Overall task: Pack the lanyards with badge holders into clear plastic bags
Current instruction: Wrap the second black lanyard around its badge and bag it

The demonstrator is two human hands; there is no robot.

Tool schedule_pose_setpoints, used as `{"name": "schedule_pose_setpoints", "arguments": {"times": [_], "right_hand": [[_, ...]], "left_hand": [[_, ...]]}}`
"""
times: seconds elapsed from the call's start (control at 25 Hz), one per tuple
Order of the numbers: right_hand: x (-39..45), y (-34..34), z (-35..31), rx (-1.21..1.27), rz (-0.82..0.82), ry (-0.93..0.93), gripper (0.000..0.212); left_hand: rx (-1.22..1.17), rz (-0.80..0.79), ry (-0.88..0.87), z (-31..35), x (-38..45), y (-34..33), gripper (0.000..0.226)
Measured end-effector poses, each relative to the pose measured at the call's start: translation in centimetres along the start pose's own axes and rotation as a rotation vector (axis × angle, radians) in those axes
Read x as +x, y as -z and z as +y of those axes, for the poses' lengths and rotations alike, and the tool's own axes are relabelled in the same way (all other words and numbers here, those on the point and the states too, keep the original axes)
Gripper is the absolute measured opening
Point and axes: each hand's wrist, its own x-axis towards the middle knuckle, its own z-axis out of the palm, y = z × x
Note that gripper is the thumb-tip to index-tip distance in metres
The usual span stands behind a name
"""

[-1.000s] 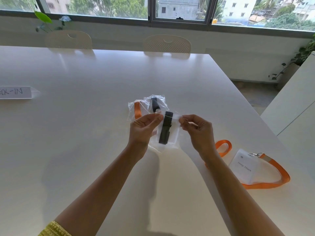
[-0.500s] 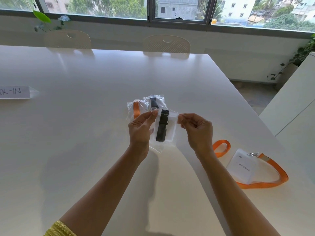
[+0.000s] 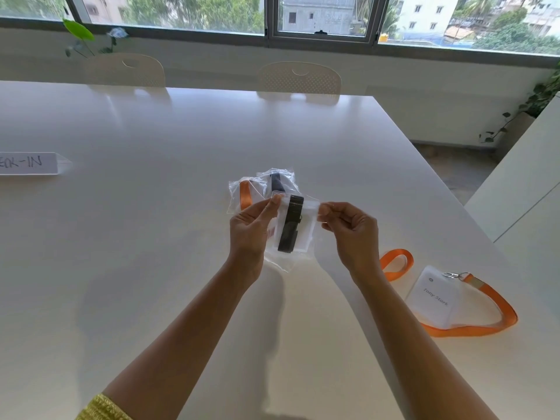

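Observation:
I hold a clear plastic bag [image 3: 298, 234] above the white table [image 3: 151, 237]; inside it are a folded black lanyard [image 3: 290, 227] and a white badge holder. My left hand [image 3: 253, 228] pinches the bag's top left corner, and my right hand [image 3: 351, 231] pinches its top right corner. Behind my hands lie two filled bags: one with an orange lanyard [image 3: 245, 194], one with a dark lanyard [image 3: 277, 181]. To the right, an unpacked orange lanyard [image 3: 472, 328] lies on the table, clipped to a badge holder [image 3: 433, 297] with a printed name.
A white sign with handwritten letters [image 3: 27, 163] rests at the table's left edge. Two pale chairs [image 3: 298, 80] stand at the far side under the window. Another white surface [image 3: 521, 189] is at the right, and a potted plant [image 3: 533, 101] beyond it.
Both hands have lifted the bag slightly and drawn its top edge out between them. The other bags and the orange lanyard have not moved.

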Motion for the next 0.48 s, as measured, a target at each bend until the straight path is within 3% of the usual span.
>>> {"name": "schedule_pose_setpoints", "arguments": {"times": [0.12, 0.24, 0.36, 0.48], "right_hand": [[0.32, 0.30, -0.04, -0.101, 0.014, 0.039, 0.010], [0.54, 0.36, -0.13, -0.162, 0.035, 0.065, 0.010], [0.44, 0.26, -0.04, -0.176, 0.039, 0.048, 0.022], [0.44, 0.46, 0.24, -0.156, 0.033, 0.024, 0.016]], "left_hand": [[-0.010, 0.023, -0.037, 0.29, 0.16, -0.05, 0.040], [-0.020, 0.042, -0.059, 0.31, 0.22, -0.28, 0.036], [-0.033, 0.050, -0.046, -0.02, 0.33, -0.35, 0.027], [-0.020, 0.054, -0.010, -0.46, 0.57, -0.39, 0.023]]}}
